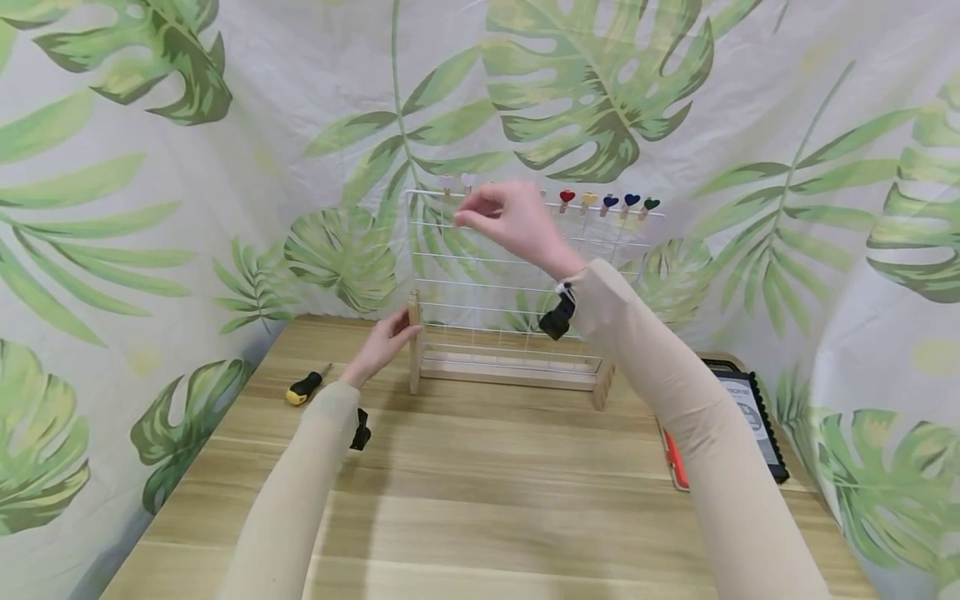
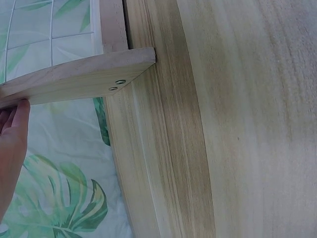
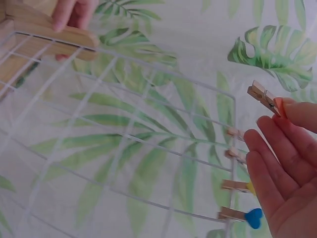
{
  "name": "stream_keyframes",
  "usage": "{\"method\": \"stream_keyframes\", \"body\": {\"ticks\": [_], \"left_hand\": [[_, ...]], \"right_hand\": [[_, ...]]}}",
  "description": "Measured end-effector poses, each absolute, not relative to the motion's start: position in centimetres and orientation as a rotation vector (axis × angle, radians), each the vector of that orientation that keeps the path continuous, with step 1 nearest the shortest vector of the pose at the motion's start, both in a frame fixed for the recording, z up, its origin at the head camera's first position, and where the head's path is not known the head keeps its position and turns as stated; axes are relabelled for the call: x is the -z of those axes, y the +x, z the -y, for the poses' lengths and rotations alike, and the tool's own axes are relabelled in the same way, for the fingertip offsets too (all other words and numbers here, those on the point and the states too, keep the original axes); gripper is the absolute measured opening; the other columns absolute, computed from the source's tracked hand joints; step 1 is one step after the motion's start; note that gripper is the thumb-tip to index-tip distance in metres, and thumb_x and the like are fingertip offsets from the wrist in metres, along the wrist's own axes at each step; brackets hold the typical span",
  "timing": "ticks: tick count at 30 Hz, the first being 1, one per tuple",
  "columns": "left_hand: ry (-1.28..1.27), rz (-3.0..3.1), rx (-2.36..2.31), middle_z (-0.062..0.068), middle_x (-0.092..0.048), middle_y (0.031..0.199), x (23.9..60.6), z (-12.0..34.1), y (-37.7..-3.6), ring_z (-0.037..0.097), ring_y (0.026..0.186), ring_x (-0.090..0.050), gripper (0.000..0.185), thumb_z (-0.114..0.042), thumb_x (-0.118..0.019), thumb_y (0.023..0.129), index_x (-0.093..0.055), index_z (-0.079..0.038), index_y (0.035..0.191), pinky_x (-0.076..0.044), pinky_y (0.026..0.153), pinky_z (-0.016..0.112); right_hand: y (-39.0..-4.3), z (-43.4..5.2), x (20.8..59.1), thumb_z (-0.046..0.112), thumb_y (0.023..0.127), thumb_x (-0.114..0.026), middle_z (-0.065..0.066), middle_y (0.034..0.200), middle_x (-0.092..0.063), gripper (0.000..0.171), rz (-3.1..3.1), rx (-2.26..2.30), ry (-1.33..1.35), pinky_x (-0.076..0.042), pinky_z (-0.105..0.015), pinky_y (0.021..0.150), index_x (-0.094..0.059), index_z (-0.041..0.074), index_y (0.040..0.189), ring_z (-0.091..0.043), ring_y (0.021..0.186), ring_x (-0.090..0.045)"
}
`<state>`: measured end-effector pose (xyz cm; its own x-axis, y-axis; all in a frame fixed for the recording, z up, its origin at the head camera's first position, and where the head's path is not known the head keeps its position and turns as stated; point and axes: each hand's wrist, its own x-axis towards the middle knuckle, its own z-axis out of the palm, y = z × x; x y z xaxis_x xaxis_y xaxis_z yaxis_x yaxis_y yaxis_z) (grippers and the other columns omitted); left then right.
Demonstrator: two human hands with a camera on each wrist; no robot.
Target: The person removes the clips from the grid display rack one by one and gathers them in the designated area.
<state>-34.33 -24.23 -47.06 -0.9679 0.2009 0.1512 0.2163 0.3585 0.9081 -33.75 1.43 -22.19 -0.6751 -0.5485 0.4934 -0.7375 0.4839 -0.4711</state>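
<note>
Pinching with thumb and finger a small natural-wood clothespin [image 3: 262, 96] by its orange end [image 3: 280, 106], near the white wire grid [image 3: 126, 135], the right hand [image 1: 513, 218] probably finds it light but stiff-sprung, best squeezed there, while the left hand [image 1: 386, 342] grips the pale wooden upright [image 1: 415, 354].

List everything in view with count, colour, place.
Table: one, wooden, foreground
Wooden stand: one, light wood, on table
Screws: two, silver, stand's left upright
Wire grid: one, white, in stand
Clipped clothespins: at least seven, wood with red, yellow, blue, green and pale hearts, grid's top edge
Held clothespin: one, wood and orange, in right hand
Screwdriver: one, black and yellow, left of stand
Printed item: one, black and grey, right
Flat piece: one, red, beside it, partly hidden
Leaf-print cloth: one, white and green, behind table
Wrist cameras: two, black, one per wrist
Sleeves: two, beige, both arms
Left hand: one, bare, gripping left upright
Right hand: one, bare, before grid
</note>
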Motion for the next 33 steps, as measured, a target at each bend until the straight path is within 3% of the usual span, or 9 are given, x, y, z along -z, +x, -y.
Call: {"method": "stream_keyframes", "body": {"ticks": [7, 20, 28, 33], "left_hand": [[-0.416, 2.58, 1.744, 0.034, -0.04, 0.149, 44.9, 23.7, -32.7, 0.045, 0.14, -0.041, 0.057, -0.01, -0.049, 0.104, -0.026, 0.011, 0.152, -0.036, 0.118, 0.054], [-0.436, 2.545, 1.79, 0.034, -0.037, 0.151, 44.9, 23.7, -32.8, 0.045, 0.143, -0.038, 0.058, -0.008, -0.05, 0.104, -0.024, 0.011, 0.152, -0.034, 0.119, 0.053], [-0.435, 2.557, 1.766, 0.035, -0.036, 0.151, 44.7, 23.6, -32.7, 0.046, 0.143, -0.037, 0.058, -0.008, -0.049, 0.104, -0.023, 0.011, 0.152, -0.034, 0.119, 0.054], [-0.426, 2.564, 1.774, 0.034, -0.037, 0.151, 44.5, 23.5, -32.5, 0.045, 0.142, -0.038, 0.058, -0.009, -0.049, 0.104, -0.024, 0.01, 0.153, -0.035, 0.119, 0.053]], "right_hand": [[-33.1, -2.1, 27.2, 0.024, 0.094, -0.07, -0.005, 0.097, -0.078, 0.016, 2.553, -1.043, 1.107, -0.06, -0.024, 0.083, -0.077, 0.011, 0.099, -0.016, 0.088, -0.074], [-32.7, -2.0, 37.9, 0.021, 0.094, -0.07, -0.006, 0.094, -0.078, 0.016, 2.708, -1.146, 1.123, -0.061, -0.027, 0.082, -0.077, 0.008, 0.098, -0.019, 0.088, -0.075], [-32.3, -1.3, 44.3, 0.021, 0.093, -0.071, -0.005, 0.091, -0.078, 0.013, 2.799, -1.109, 1.121, -0.051, -0.018, 0.065, -0.078, 0.011, 0.094, -0.009, 0.074, -0.068], [-31.8, -0.9, 47.3, 0.021, 0.093, -0.071, -0.006, 0.09, -0.078, 0.014, 2.843, -1.125, 1.15, -0.046, -0.015, 0.064, -0.078, 0.009, 0.093, -0.002, 0.071, -0.06]]}}
